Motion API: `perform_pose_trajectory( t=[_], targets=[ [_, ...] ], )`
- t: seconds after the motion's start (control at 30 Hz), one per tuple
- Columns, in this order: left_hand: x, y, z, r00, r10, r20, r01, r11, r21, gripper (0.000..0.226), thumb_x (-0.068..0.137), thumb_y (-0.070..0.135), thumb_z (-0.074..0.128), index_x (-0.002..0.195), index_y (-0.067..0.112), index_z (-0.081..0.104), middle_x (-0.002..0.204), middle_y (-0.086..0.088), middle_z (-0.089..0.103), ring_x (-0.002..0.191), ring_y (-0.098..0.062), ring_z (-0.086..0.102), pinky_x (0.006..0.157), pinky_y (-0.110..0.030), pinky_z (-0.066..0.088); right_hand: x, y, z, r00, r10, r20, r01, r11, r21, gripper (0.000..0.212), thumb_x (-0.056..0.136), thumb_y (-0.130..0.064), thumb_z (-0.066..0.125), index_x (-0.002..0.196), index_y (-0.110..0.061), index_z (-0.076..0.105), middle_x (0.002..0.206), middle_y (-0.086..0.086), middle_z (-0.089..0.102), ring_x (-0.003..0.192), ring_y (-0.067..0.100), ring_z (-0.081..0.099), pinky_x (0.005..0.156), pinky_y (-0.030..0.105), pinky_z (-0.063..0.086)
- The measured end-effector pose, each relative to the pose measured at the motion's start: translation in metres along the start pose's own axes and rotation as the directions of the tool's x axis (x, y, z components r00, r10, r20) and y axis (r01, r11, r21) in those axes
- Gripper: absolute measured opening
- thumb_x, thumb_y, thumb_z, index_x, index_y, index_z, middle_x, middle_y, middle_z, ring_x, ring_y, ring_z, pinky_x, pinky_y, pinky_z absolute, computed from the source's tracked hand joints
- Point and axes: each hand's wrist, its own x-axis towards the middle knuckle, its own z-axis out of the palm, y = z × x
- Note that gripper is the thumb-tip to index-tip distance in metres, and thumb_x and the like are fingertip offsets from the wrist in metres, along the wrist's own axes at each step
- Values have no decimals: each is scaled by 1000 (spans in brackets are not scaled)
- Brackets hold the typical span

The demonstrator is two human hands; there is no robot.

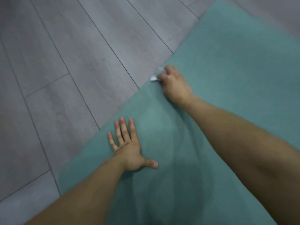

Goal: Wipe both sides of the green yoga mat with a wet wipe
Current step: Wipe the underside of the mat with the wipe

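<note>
Head view: grey wood-look floor point(68, 59) over the left and the top, long planks with dark seams running on a slant. Spread flat on it, a green mat point(240, 65), filling the right and the bottom of the picture, long edge cutting diagonally from lower left to upper right and turning a corner near the lower left. Faint soft creases and darker, shadowed patches on the mat between the two arms. Left grip point(128, 151) released: palm down on the mat, just inside that edge, four fingers point(122, 132) straight and slightly spread, pointing out toward the floor, thumb stuck out to the right, resting flat on the green surface and holding nothing. Bare left forearm point(90, 189) coming up from the bottom of the picture. Right grip point(174, 86) farther out along the same edge, knuckles up, fingers curled down and grasping a white wipe point(153, 78), bunched small, held against the mat right at its border with the floor. Only a crumpled bit of the wipe showing, poking out to the left of the fingers, the rest hidden beneath them. Bare right forearm point(243, 143) reaching in from the lower right, crossing over the mat. Whole picture a little blurred, so exact finger placement on the wipe hard to tell. Both grips well apart, left nearer the camera, right beyond it.
</note>
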Motion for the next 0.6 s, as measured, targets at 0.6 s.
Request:
perform_pose_trajectory(
  t=[0.6],
  targets=[
    [-3, 3, -4, 1000, -15, 8, 15, 1000, -7, 187, 35, 96, 78, 138, 21, -59, 138, -9, -70, 130, -30, -64, 116, -67, -26, -117, -81, 3, 952, -252, 173, 205, 947, 247, 35, 104, -19, 51, 135, -9, 63, 115, 15, 55, 107, 32, 53, 94, 41, 47]
  ],
)
